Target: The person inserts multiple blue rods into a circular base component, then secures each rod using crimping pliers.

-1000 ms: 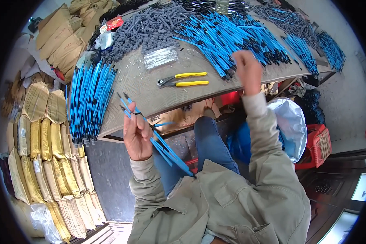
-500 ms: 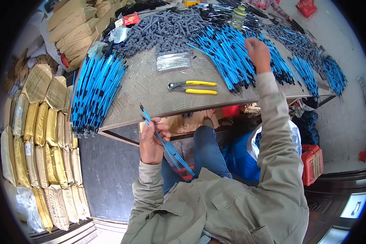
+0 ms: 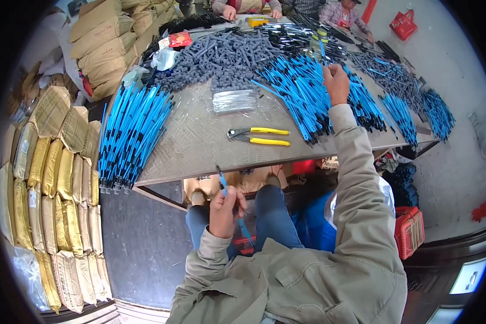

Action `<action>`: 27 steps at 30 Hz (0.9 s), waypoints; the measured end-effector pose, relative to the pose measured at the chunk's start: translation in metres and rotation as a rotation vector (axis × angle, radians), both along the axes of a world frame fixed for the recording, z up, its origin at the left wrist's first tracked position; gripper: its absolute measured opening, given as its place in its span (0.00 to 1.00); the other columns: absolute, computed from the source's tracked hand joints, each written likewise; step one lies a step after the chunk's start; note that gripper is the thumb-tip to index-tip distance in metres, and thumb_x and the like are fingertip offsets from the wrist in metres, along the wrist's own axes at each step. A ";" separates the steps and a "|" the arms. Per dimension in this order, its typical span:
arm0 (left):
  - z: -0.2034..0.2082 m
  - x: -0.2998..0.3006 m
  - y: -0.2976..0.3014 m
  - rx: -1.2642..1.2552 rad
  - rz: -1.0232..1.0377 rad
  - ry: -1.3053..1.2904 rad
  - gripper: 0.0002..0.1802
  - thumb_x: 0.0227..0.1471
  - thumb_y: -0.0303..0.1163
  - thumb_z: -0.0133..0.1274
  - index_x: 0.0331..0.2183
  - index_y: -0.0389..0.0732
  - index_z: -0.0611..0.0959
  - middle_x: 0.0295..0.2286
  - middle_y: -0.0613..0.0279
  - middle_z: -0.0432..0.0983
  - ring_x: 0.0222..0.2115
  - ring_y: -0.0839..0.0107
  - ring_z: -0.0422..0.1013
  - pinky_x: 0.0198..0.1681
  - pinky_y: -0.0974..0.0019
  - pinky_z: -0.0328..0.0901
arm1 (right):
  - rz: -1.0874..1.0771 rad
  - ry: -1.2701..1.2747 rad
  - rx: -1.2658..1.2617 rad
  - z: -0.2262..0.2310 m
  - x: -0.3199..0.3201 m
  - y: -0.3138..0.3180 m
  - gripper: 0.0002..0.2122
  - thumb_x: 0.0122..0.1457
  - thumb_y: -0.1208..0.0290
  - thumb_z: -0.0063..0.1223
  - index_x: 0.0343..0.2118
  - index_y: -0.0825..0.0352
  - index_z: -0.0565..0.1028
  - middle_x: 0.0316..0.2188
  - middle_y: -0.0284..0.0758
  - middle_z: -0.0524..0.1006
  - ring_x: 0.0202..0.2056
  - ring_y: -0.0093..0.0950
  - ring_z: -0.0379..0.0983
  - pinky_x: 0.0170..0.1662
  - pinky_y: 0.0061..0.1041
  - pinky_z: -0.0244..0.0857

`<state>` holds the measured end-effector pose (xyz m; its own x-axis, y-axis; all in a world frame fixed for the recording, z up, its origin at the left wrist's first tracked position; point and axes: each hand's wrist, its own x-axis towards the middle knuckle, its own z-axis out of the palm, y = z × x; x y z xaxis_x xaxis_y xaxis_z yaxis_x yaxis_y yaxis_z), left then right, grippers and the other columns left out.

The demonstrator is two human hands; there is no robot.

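My left hand (image 3: 225, 211) is closed around a few slim blue rods (image 3: 245, 231) with dark tips, held slantwise above my lap in front of the table edge. My right hand (image 3: 337, 85) reaches over the large pile of blue rods (image 3: 294, 97) at the table's right. Its fingers pinch one blue rod (image 3: 323, 51), which sticks up past the fingertips. Between the hands, cutting pliers with yellow handles (image 3: 262, 136) lie on the table. Beyond them sits a bundle of thin silvery strips (image 3: 234, 101).
Grey plastic parts (image 3: 221, 56) are heaped mid-table, near a bottle (image 3: 319, 40). More blue rods (image 3: 132, 132) lie at the left edge. Co-workers (image 3: 344, 16) sit across the table. Stacked sacks (image 3: 54, 167) stand left; a red container (image 3: 409, 232) stands at right.
My left hand has shifted right with its rods, now held more upright. My right hand has a rod raised from the pile. The view has tilted up, showing more of the co-workers.
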<state>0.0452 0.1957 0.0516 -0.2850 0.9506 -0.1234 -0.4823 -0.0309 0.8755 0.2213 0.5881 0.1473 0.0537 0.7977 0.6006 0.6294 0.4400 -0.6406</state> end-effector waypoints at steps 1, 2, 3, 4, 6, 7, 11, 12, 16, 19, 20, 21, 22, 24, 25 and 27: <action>0.002 0.001 0.001 -0.004 -0.005 -0.001 0.17 0.59 0.41 0.38 0.32 0.37 0.73 0.21 0.64 0.71 0.20 0.78 0.65 0.24 0.76 0.60 | 0.047 -0.051 0.096 0.009 -0.001 -0.014 0.11 0.51 0.64 0.53 0.31 0.67 0.73 0.26 0.39 0.77 0.26 0.32 0.74 0.30 0.29 0.67; 0.006 0.004 0.002 -0.026 -0.072 0.006 0.17 0.59 0.41 0.37 0.32 0.37 0.74 0.22 0.63 0.72 0.20 0.77 0.66 0.25 0.75 0.60 | 0.094 -0.101 0.189 0.018 -0.003 -0.029 0.10 0.54 0.66 0.52 0.31 0.69 0.72 0.24 0.38 0.76 0.22 0.23 0.73 0.28 0.21 0.66; 0.012 0.008 0.005 -0.042 -0.135 0.014 0.17 0.59 0.41 0.37 0.32 0.38 0.74 0.23 0.62 0.73 0.21 0.76 0.67 0.25 0.74 0.61 | 0.093 -0.101 0.189 0.030 -0.005 -0.047 0.10 0.54 0.66 0.52 0.31 0.69 0.72 0.24 0.38 0.76 0.22 0.23 0.73 0.28 0.21 0.66; 0.014 0.013 0.007 -0.066 -0.197 0.018 0.17 0.59 0.41 0.37 0.32 0.38 0.74 0.24 0.61 0.73 0.21 0.75 0.68 0.26 0.73 0.61 | 0.141 0.033 0.309 0.040 -0.006 -0.070 0.09 0.55 0.68 0.51 0.32 0.69 0.71 0.24 0.38 0.76 0.22 0.22 0.73 0.27 0.20 0.66; 0.010 0.022 0.018 -0.033 -0.175 0.036 0.18 0.59 0.41 0.37 0.33 0.37 0.75 0.26 0.60 0.74 0.24 0.74 0.69 0.27 0.73 0.62 | 0.213 0.304 0.547 0.048 0.001 -0.103 0.06 0.57 0.72 0.48 0.34 0.70 0.70 0.24 0.37 0.76 0.22 0.22 0.73 0.27 0.18 0.65; 0.007 0.027 0.024 0.008 -0.153 0.058 0.19 0.59 0.42 0.36 0.34 0.36 0.75 0.28 0.59 0.75 0.26 0.74 0.70 0.29 0.73 0.63 | 0.195 0.297 0.541 0.042 0.007 -0.102 0.06 0.57 0.72 0.48 0.34 0.70 0.70 0.24 0.37 0.76 0.22 0.22 0.73 0.27 0.18 0.65; 0.006 0.038 0.022 0.022 -0.159 0.095 0.21 0.59 0.42 0.35 0.36 0.34 0.75 0.34 0.56 0.75 0.33 0.71 0.72 0.35 0.72 0.64 | 0.334 0.381 0.488 0.027 0.022 -0.076 0.06 0.58 0.74 0.46 0.35 0.71 0.69 0.24 0.36 0.75 0.23 0.21 0.72 0.27 0.18 0.65; 0.006 0.041 0.020 0.006 -0.152 0.099 0.21 0.59 0.42 0.35 0.37 0.34 0.75 0.36 0.55 0.75 0.35 0.69 0.72 0.37 0.72 0.65 | 0.387 0.495 0.525 0.034 0.022 -0.074 0.06 0.58 0.74 0.46 0.35 0.71 0.69 0.24 0.37 0.75 0.23 0.21 0.72 0.27 0.17 0.65; 0.011 0.046 0.026 0.054 -0.102 0.164 0.22 0.59 0.42 0.35 0.39 0.33 0.74 0.37 0.54 0.74 0.38 0.67 0.71 0.41 0.68 0.65 | 0.531 0.737 0.577 0.068 0.027 -0.096 0.07 0.58 0.73 0.45 0.35 0.72 0.69 0.24 0.37 0.75 0.22 0.21 0.71 0.26 0.17 0.64; 0.019 0.025 0.027 0.049 0.101 0.133 0.22 0.59 0.41 0.36 0.43 0.31 0.72 0.39 0.51 0.73 0.40 0.67 0.70 0.43 0.67 0.65 | 0.641 0.778 0.500 0.068 0.026 -0.145 0.07 0.59 0.73 0.45 0.35 0.72 0.69 0.24 0.37 0.75 0.22 0.21 0.71 0.26 0.17 0.63; 0.023 0.021 0.029 0.032 0.106 0.127 0.22 0.59 0.41 0.36 0.43 0.31 0.72 0.39 0.51 0.73 0.40 0.67 0.70 0.43 0.67 0.65 | 0.755 0.680 0.271 0.061 0.028 -0.163 0.07 0.59 0.73 0.44 0.35 0.72 0.69 0.24 0.37 0.75 0.22 0.21 0.70 0.26 0.17 0.63; 0.030 0.014 0.032 0.076 0.154 0.093 0.23 0.59 0.41 0.35 0.45 0.30 0.70 0.39 0.51 0.73 0.40 0.67 0.70 0.45 0.66 0.65 | 0.866 0.582 0.039 0.053 0.026 -0.181 0.07 0.59 0.73 0.44 0.35 0.72 0.69 0.24 0.37 0.75 0.22 0.21 0.70 0.25 0.16 0.63; 0.037 0.008 0.035 0.118 0.206 0.060 0.24 0.59 0.41 0.35 0.47 0.30 0.68 0.38 0.51 0.73 0.40 0.67 0.70 0.46 0.66 0.64 | 0.934 0.544 -0.099 0.037 0.022 -0.198 0.07 0.59 0.73 0.45 0.36 0.72 0.69 0.24 0.36 0.75 0.22 0.20 0.70 0.25 0.16 0.62; 0.048 0.006 0.043 0.122 0.210 0.027 0.24 0.60 0.41 0.35 0.48 0.31 0.67 0.37 0.51 0.73 0.39 0.68 0.70 0.45 0.66 0.64 | 0.997 0.467 -0.341 0.005 0.007 -0.235 0.07 0.58 0.74 0.46 0.36 0.72 0.69 0.24 0.35 0.75 0.22 0.19 0.70 0.25 0.16 0.63; 0.051 0.007 0.043 0.145 0.199 -0.005 0.25 0.60 0.42 0.35 0.49 0.31 0.66 0.37 0.52 0.73 0.38 0.68 0.70 0.44 0.67 0.65 | 0.991 0.431 -0.445 -0.007 -0.001 -0.251 0.07 0.57 0.74 0.47 0.37 0.71 0.70 0.24 0.34 0.75 0.22 0.19 0.70 0.25 0.16 0.63; 0.056 0.014 0.047 0.162 0.188 0.029 0.25 0.60 0.42 0.35 0.49 0.31 0.66 0.36 0.53 0.73 0.38 0.69 0.70 0.44 0.67 0.65 | 0.998 0.362 -0.444 -0.023 -0.009 -0.263 0.07 0.56 0.75 0.48 0.37 0.71 0.70 0.24 0.33 0.75 0.22 0.19 0.70 0.25 0.16 0.63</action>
<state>0.0594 0.2423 0.1081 -0.4598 0.8872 0.0374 -0.4295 -0.2591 0.8651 0.2123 0.3248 0.1247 -0.6092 0.7191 0.3344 -0.1249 0.3295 -0.9359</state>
